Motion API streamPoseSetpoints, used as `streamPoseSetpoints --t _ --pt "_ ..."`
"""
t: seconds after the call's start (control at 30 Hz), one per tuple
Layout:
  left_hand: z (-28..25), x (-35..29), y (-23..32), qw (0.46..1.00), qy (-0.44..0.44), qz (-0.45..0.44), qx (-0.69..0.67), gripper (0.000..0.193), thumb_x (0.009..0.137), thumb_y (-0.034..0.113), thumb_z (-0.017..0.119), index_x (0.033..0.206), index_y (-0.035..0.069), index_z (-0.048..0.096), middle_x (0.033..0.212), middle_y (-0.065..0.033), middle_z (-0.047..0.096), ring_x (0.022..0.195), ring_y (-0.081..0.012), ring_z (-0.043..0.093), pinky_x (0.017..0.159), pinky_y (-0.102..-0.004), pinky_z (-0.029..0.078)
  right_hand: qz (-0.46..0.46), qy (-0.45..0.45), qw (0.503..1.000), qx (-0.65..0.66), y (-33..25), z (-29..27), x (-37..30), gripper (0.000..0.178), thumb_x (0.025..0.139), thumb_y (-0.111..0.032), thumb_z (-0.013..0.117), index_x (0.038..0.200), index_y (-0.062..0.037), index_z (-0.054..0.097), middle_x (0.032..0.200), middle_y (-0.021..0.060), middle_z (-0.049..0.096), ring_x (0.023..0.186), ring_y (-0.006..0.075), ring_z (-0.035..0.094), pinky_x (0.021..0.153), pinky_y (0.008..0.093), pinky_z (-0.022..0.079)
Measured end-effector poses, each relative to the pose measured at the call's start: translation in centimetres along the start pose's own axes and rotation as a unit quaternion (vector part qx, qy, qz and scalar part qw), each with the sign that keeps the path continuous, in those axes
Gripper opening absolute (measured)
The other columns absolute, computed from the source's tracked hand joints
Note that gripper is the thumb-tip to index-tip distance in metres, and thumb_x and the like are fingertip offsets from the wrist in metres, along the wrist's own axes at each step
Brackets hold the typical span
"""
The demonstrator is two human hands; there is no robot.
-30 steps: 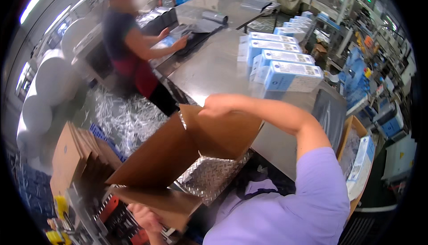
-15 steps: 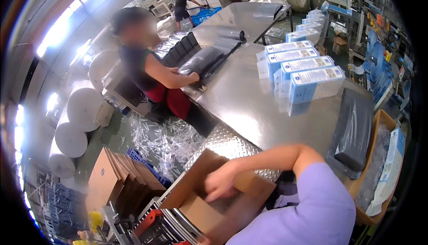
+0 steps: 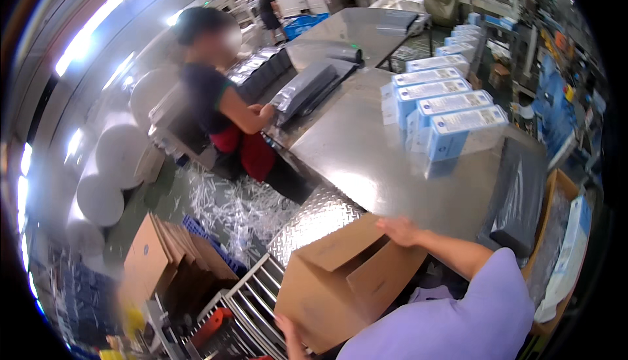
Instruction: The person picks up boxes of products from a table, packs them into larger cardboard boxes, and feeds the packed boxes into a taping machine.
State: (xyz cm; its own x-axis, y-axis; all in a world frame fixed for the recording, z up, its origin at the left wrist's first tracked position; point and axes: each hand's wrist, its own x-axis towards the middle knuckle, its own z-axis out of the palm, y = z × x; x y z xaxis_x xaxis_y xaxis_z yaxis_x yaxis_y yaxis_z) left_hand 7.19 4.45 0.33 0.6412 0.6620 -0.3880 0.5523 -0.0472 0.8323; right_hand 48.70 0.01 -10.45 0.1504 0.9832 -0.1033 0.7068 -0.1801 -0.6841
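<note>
A brown cardboard box (image 3: 340,288) is tilted at the end of the roller conveyor, its flaps partly raised over a dark gap. My right hand (image 3: 400,230) grips its far right edge, fingers over the flap. Low on the box's near left side, my left hand (image 3: 291,337) holds it, only partly in view. What lies inside the box cannot be made out.
A metal table (image 3: 366,157) bears a row of blue-and-white packs (image 3: 468,127) and a dark plastic bag (image 3: 520,196). Flattened cartons (image 3: 157,249) stand left of the roller conveyor (image 3: 252,294). A co-worker (image 3: 226,98) handles grey plastic film. An open carton (image 3: 556,229) is at right.
My right hand has come out of the box and moved to its far right edge. The box has been tipped and turned. The co-worker's hands have drawn back slightly along the film.
</note>
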Motion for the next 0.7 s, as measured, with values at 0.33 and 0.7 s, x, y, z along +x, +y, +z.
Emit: streamPoseSetpoints --t 0.33,0.7 --pt "-5.5 -7.6 1.9 0.965 0.192 -0.073 -0.165 0.045 0.083 0.019 0.053 0.122 0.005 0.035 0.108 -0.0144 0.052 0.088 -0.0258 0.057 0.064 -0.0331 0.051 0.200 -0.054 0.862 0.464 -2.3 8.4 2.6 0.065 0.089 -0.052 0.014 0.129 -0.0044 0.034 0.126 0.0145 0.042 0.118 0.0263 0.037 0.098 0.0371 0.029" --pt "8.0 -0.2 0.4 0.918 0.021 0.320 0.234 0.043 0.076 0.025 0.062 0.105 -0.003 0.047 0.093 -0.0199 0.055 0.079 -0.0318 0.055 0.072 -0.0380 0.044 -0.142 -0.130 0.976 -0.099 -18.4 3.9 1.6 0.061 0.082 -0.044 0.046 0.133 -0.0185 0.025 0.123 0.0230 0.037 0.101 0.0399 0.048 0.091 0.0411 0.036"
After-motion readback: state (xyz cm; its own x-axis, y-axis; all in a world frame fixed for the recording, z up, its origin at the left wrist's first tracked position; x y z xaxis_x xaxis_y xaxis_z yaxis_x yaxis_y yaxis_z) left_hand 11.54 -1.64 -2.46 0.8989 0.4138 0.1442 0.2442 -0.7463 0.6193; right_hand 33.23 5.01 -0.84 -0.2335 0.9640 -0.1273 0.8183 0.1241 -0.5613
